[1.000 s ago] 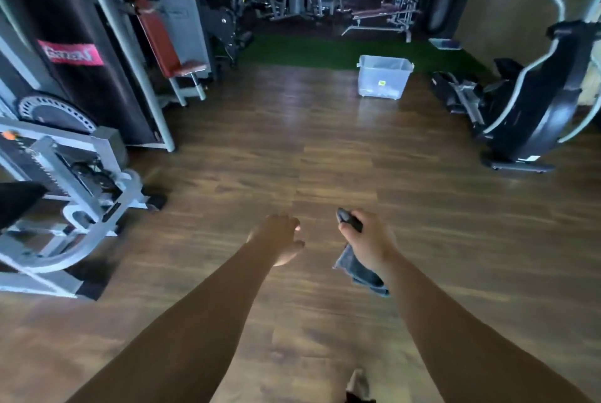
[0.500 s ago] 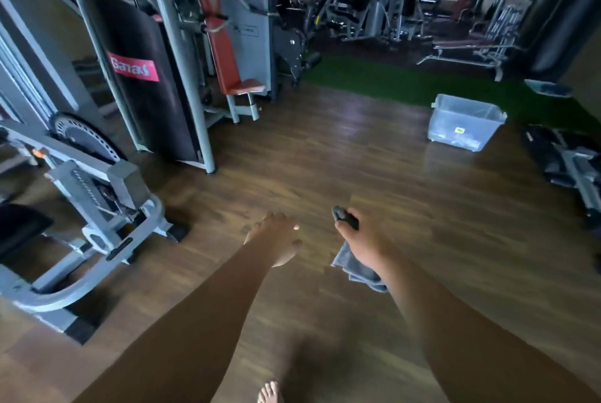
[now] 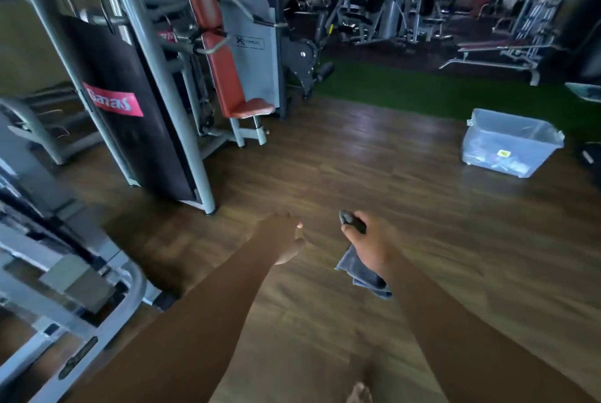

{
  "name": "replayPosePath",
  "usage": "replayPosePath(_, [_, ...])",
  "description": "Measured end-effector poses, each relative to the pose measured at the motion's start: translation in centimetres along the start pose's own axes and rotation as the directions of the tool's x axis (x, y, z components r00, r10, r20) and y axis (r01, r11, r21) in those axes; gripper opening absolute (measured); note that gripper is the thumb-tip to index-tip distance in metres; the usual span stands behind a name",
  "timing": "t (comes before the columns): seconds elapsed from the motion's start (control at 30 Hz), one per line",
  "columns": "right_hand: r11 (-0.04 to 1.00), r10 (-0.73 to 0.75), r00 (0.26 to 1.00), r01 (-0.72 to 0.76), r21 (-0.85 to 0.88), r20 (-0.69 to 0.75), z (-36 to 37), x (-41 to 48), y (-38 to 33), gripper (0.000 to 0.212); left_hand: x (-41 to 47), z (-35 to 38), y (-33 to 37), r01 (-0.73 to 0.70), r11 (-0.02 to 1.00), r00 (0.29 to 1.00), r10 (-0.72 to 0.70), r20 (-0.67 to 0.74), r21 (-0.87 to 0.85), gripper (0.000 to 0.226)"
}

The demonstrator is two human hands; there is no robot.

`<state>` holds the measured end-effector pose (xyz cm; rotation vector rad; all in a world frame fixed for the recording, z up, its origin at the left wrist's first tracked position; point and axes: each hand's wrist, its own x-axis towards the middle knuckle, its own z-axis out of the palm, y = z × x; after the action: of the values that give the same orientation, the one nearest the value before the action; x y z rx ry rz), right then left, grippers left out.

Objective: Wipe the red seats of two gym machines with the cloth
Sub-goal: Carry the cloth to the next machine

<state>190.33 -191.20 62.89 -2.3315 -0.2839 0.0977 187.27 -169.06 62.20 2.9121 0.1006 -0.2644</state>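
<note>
The grey-blue cloth (image 3: 361, 272) hangs in folds below the right hand (image 3: 370, 245), which is closed around it over the wooden floor (image 3: 374, 158); the same hand also pinches a small dark object (image 3: 352, 222) that sticks out past the thumb, too small to identify. The left hand (image 3: 281, 238) is held out just beside it, not touching, with nothing in it and its fingers loosely curled. Both bare forearms reach forward from the bottom of the view, and the toes of a bare foot (image 3: 359, 394) show at the lower edge. The red seat (image 3: 257, 107) of the nearest machine sits well ahead and to the left, under a long red backrest (image 3: 224, 74) mounted before a grey weight-stack shroud (image 3: 253, 31). Closer on the left a black punching bag (image 3: 130, 116) with a red label hangs inside a grey steel frame (image 3: 159, 61), and parts of another grey machine (image 3: 65, 288) fill the lower left corner. To the right a clear plastic storage bin (image 3: 510, 142) stands on the floor, near a strip of green turf (image 3: 422, 90). More equipment fills the dim background, blurred.
</note>
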Motion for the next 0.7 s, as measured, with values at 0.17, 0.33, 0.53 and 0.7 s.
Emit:
replayPosePath(0.17, [0.998,-0.06,0.997,0.06,0.007,0.057,-0.2,15.2,-0.1,0.013,13.6,-2.4,-1.5,0.046,0.998,0.999,-0.046,0.0,-0.032,0.052])
replayPosePath(0.33, [0.987,-0.156,0.98,0.16,-0.02,0.125,-1.0,29.8,-1.8,0.012,25.8,-6.2,-3.2,0.131,0.989,0.991,-0.13,0.017,-0.071,0.056])
replayPosePath(0.53, [0.982,-0.189,0.969,0.189,0.016,0.16,1.5,46.4,-3.2,0.006,41.2,-9.6,-7.9,0.194,0.979,0.981,-0.192,0.03,-0.059,0.053])
replayPosePath(0.7, [0.988,-0.156,0.98,0.156,0.009,0.125,5.0,60.4,-3.7,0.019,55.2,-12.3,-13.4,0.16,0.987,0.985,-0.161,0.057,0.02,0.052])
